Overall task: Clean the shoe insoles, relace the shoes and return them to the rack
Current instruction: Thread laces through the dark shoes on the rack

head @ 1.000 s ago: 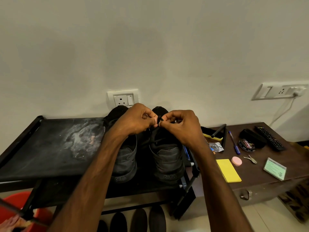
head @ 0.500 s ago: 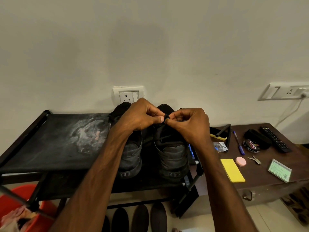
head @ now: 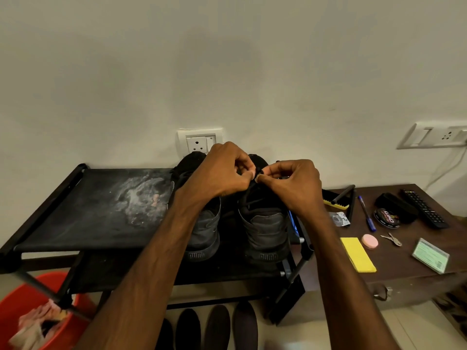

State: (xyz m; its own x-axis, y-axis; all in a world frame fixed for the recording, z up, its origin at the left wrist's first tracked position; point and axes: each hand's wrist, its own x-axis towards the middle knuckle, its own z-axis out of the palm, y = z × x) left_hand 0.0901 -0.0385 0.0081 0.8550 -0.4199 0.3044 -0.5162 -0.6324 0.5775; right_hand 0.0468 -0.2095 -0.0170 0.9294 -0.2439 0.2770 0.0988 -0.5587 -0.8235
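Two black shoes stand heel toward me on the black rack shelf (head: 83, 213): the left shoe (head: 203, 231) and the right shoe (head: 265, 231). Both hands meet over the right shoe's tongue. My left hand (head: 222, 173) and my right hand (head: 290, 185) each pinch the black lace (head: 259, 174) between thumb and fingertips. Lace crossings show on the right shoe just below the hands. Several dark insoles (head: 217, 327) lie on the floor under the rack.
A dusty white smear marks the shelf at left. A red bucket (head: 30, 306) with cloths sits at bottom left. The brown cabinet (head: 409, 271) at right carries a brush, pen, polish tin (head: 386, 218), remote, keys, yellow cloth (head: 357, 253), pink disc and a card. Wall sockets behind.
The hands stay pinched on the lace over the right shoe, with small finger shifts. The view has tilted so the rack sits lower in frame.
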